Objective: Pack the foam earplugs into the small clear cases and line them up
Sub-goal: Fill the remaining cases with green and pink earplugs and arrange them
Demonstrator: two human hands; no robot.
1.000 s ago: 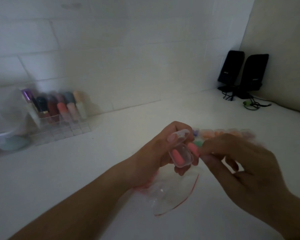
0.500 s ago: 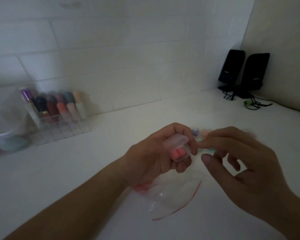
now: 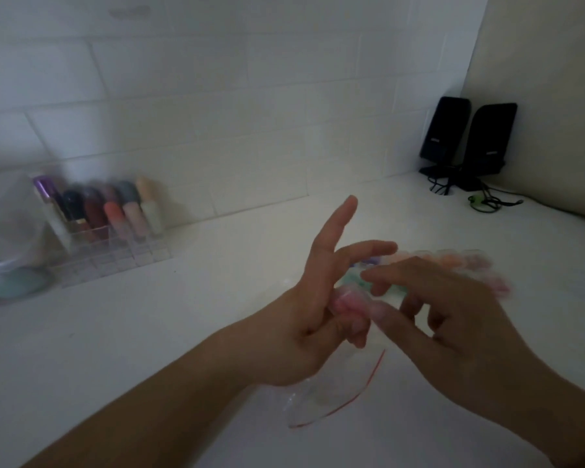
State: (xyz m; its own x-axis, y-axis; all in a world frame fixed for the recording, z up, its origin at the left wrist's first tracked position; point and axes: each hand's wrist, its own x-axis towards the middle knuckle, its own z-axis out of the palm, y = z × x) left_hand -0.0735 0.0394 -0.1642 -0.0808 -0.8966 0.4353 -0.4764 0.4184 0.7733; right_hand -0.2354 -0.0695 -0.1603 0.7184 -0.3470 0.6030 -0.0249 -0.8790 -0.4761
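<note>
My left hand (image 3: 304,319) holds a small clear case (image 3: 348,301) with pink foam earplugs inside; its lower fingers curl under the case while the index and middle fingers stick out straight. My right hand (image 3: 453,319) is just to the right, with its thumb tip against the case and its index finger hovering above. Blur hides whether that hand pinches it. Behind the hands a row of filled clear cases (image 3: 453,263) lies on the white counter, and a greenish case (image 3: 352,278) shows between the fingers.
An empty clear zip bag (image 3: 335,390) with a red seal lies under my hands. A clear organizer of lipsticks (image 3: 108,231) stands at the back left beside a clear tub (image 3: 0,231). Two black speakers (image 3: 466,140) and cables (image 3: 487,204) fill the back right corner.
My left index and middle fingers have lifted off the case and straightened. The case has sunk lower in that hand, and my right thumb and index finger have closed in on it.
</note>
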